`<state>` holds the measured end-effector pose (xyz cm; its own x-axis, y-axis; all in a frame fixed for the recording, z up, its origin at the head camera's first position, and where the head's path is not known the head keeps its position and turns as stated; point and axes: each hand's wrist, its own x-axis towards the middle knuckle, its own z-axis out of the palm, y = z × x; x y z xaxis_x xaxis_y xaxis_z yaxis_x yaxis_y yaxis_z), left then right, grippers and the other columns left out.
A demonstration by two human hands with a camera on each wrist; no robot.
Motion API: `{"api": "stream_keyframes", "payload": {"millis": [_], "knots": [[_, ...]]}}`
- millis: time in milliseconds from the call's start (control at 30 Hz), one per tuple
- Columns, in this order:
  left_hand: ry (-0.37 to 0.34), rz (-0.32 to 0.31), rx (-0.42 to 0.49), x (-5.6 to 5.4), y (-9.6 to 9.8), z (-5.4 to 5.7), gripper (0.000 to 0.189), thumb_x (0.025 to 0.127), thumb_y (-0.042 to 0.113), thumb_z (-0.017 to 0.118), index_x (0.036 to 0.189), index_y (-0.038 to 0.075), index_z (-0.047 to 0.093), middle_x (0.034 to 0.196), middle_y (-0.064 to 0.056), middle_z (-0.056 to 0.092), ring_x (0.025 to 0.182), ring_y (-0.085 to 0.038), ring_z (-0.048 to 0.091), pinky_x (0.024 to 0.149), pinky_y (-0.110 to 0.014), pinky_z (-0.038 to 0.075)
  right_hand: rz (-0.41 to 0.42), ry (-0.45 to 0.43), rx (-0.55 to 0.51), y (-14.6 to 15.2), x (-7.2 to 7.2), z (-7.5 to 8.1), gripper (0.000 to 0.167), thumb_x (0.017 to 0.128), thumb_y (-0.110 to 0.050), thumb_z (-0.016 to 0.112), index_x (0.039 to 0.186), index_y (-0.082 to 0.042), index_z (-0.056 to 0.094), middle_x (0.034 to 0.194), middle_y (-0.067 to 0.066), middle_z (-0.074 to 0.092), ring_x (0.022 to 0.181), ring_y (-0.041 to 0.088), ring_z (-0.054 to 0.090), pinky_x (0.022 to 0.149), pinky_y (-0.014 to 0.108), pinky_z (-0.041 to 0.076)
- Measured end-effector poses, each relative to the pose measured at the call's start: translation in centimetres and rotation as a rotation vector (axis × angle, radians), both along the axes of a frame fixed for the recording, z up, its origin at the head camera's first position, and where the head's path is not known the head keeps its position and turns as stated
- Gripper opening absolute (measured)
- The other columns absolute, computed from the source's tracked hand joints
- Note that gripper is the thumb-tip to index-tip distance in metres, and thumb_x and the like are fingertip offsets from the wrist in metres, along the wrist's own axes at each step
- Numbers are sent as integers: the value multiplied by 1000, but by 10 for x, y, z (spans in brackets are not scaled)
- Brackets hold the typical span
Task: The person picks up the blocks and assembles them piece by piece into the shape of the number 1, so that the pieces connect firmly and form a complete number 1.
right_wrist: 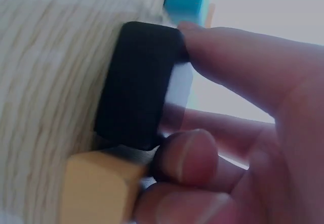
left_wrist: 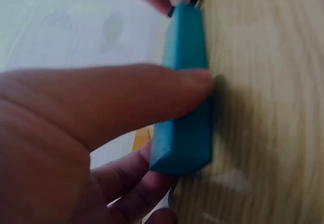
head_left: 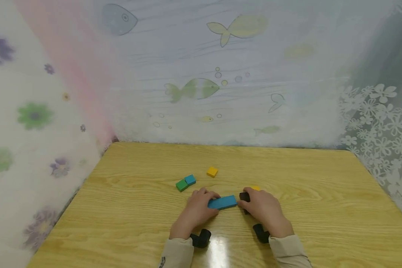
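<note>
A long blue block (head_left: pixel 222 202) lies at the middle of the table, its left part between the thumb and fingers of my left hand (head_left: pixel 198 209). In the left wrist view the thumb crosses the blue block (left_wrist: pixel 188 36), with fingers round its other side. My right hand (head_left: pixel 266 210) pinches a black block (head_left: pixel 243 198) just right of the blue one. The right wrist view has the black block (right_wrist: pixel 136 87) between thumb and fingers, with a yellow block (right_wrist: pixel 96 188) beside it. That yellow block is mostly hidden behind my right hand in the head view.
Farther back on the wooden table (head_left: pixel 120 208) lie a green block (head_left: pixel 182 185) and a small blue block (head_left: pixel 190 180), touching. A small yellow block (head_left: pixel 212 171) sits apart to their right. A curtain (head_left: pixel 187 56) with fish drawings hangs behind the table.
</note>
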<state>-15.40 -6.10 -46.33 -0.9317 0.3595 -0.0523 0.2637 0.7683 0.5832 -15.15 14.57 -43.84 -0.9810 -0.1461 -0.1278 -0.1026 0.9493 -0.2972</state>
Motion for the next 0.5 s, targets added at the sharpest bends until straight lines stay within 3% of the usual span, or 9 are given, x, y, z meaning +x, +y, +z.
{"api": "stream_keyframes", "payload": {"millis": [233,500], "knots": [[-106,-64,29,2,-12,8,29,79,28,67,108,29,61,106,3,47,98,-21,39,85,-44,30,-11,-16,10,0,0,-2,51,80,-44,61,120,-14,54,82,6,61,57,17,51,47,32,37],[-175,-141,-4,6,-9,15,28,77,30,69,104,28,63,98,7,49,90,-14,43,79,-35,37,-17,12,13,2,-1,-4,49,81,-42,61,120,-13,55,75,5,60,53,16,49,45,32,36]]}}
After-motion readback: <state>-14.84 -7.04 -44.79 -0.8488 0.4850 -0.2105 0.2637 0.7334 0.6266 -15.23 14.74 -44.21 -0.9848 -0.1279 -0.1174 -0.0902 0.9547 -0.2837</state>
